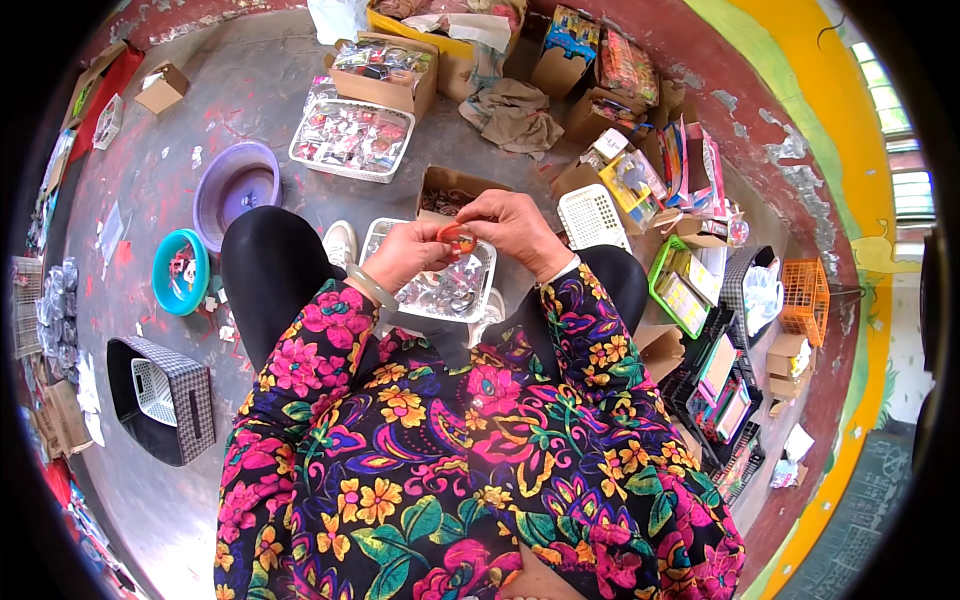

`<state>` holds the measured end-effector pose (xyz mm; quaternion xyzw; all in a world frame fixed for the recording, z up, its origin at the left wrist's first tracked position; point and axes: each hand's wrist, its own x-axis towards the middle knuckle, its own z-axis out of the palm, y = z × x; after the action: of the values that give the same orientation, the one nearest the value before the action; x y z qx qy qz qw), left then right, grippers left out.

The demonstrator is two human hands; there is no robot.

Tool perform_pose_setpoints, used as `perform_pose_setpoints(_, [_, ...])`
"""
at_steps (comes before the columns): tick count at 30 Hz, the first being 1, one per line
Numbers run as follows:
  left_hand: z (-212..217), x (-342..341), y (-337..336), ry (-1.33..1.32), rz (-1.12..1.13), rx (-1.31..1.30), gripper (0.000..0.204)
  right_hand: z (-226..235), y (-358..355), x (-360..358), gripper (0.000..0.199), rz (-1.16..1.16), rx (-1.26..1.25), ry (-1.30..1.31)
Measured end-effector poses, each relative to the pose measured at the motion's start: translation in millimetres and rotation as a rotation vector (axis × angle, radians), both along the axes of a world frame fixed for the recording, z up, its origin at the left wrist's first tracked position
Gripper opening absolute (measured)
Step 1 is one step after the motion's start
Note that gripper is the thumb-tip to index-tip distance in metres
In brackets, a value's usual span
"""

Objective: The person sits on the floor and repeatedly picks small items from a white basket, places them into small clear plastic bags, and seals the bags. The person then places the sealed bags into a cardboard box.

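Note:
Between my two hands, above my lap, is a small orange-red ring-shaped piece (457,238); its exact kind is too small to make out. My left hand (402,258) pinches its left side with thumb and fingers. The fingertips of my right hand (513,232) close on it from the upper right. Under my hands stands a white plastic basket (440,315) of small shiny clear packets, partly hidden by my hands. Just beyond it is an open cardboard box (437,187) with small brownish things inside.
A purple basin (208,200) and a teal basin (160,275) sit to my left, near a checked storage bin (185,400). Farther off, another white basket (300,160) holds packets. Boxes, a green tray (660,262) and an orange crate (805,300) line the right wall.

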<state>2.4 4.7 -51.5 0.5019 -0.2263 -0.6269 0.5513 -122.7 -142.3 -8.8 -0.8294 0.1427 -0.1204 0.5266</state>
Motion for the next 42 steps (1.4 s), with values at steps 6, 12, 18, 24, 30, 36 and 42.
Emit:
perform_pose_setpoints(6, [10,-3,-1,-0.097,0.066,0.021,0.022,2,-2,-2,0.011,0.004,-0.105,0.055])
perform_pose_setpoints(12, [4,-3,-2,-0.172,0.128,-0.007,0.021,5,-4,-3,0.012,0.033,-0.233,0.063])
perform_pose_setpoints(18, [8,-7,-3,-0.125,0.188,-0.076,0.020,6,-4,-1,0.009,0.051,-0.467,-0.061])
perform_pose_setpoints(24, [-1,-8,-2,-0.247,0.114,-0.060,0.024,10,-1,0,0.010,0.136,-0.449,-0.083])
perform_pose_setpoints(30, [0,-9,-3,-0.132,0.131,-0.066,0.023,5,8,0,0.011,0.185,-0.387,-0.058])
perform_pose_setpoints(36, [-2,-7,-4,-0.093,0.193,-0.053,0.020,7,8,0,0.011,0.107,-0.363,-0.115])
perform_pose_setpoints(42, [3,-7,-3,-0.031,0.129,-0.072,0.024,2,11,2,0.016,0.142,-0.436,-0.141])
